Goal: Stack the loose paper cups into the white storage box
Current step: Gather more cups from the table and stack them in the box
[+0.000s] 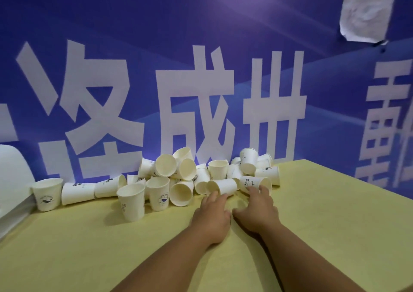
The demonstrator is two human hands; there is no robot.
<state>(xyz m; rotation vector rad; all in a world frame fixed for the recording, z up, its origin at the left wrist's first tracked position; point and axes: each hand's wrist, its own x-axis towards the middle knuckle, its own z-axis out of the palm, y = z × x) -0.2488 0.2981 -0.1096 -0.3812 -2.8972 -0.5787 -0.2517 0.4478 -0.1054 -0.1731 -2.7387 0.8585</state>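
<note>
A heap of several white paper cups [178, 171] lies against the blue wall at the back of the yellow table [89, 247]; some stand upright, others lie on their sides. My left hand [212, 215] stretches toward a tipped cup [225, 185], its fingertips at that cup's lower edge. My right hand [257, 211] lies beside it, fingers extended, a fingertip touching another tipped cup [252, 183] with blue print. Neither hand holds anything. At the far left edge a white object [11, 191] shows, perhaps the storage box; I cannot tell.
An upright cup [131, 202] stands nearest me at the front of the heap, and another [47, 193] stands at the far left. The blue wall with large white characters [194, 104] rises directly behind the cups. A crumpled white sheet [366, 12] hangs high on the right.
</note>
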